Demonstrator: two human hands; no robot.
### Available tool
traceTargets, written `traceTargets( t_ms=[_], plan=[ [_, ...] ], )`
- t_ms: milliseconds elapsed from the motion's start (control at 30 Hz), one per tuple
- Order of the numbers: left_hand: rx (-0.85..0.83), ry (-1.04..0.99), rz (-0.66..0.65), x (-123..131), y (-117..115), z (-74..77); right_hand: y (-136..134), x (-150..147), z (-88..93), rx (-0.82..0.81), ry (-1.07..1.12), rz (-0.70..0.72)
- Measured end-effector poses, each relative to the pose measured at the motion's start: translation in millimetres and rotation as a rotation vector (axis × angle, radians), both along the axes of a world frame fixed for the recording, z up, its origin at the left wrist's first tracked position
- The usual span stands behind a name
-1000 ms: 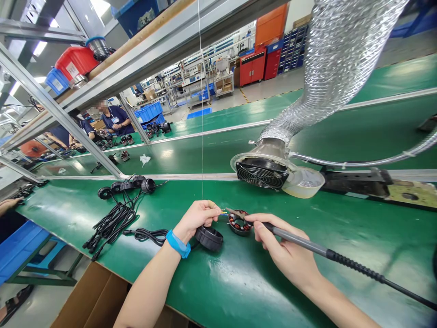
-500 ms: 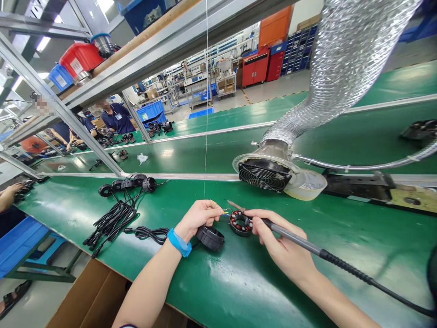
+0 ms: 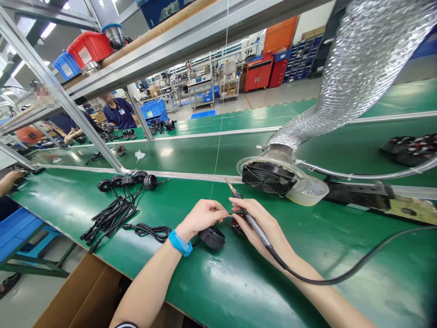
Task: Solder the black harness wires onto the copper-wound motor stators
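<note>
My left hand [image 3: 204, 215], with a blue band on the wrist, pinches thin coloured wires [image 3: 230, 216]. A soldering iron [image 3: 256, 228] lies in my right hand [image 3: 264, 223], its tip pointing up and away to the left. The fingertips of that hand meet the wires close to my left fingertips. Beneath my right fingers a stator with copper windings [image 3: 236, 227] is mostly hidden. Right by my left wrist sits a round black housing [image 3: 212, 238] on the green bench. A thin line [image 3: 221, 118] hangs down behind my hands.
Several black housings [image 3: 128, 180] with bundled cables [image 3: 111, 214] lie to the left, beside another coiled cable [image 3: 150, 231]. A fan [image 3: 269, 178] on a foil duct [image 3: 344, 91] stands ahead right. More stators [image 3: 414, 149] sit far right. Co-workers [image 3: 119, 113] are at far left.
My right hand has moved left to the wires, and the soldering iron has swung more upright with its tip higher. The stator is now largely covered. My left hand keeps its pinch.
</note>
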State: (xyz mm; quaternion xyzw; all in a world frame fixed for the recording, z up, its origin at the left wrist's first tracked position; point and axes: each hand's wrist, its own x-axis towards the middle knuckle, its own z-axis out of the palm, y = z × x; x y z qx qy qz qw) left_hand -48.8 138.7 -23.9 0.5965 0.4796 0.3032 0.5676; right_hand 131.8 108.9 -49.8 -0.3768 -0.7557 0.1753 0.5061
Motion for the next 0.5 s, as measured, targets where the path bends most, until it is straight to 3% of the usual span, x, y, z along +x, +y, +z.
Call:
traceTargets(
  t_ms=[267, 500],
  plan=[
    [0.152, 0.059, -0.066, -3, -3, 0.4, 3, -11, -3.6, 0.045, -0.006, 0.000],
    [-0.030, 0.004, -0.071, -7, 0, -0.9, -2, -12, -2.5, 0.018, 0.007, -0.070]
  ],
)
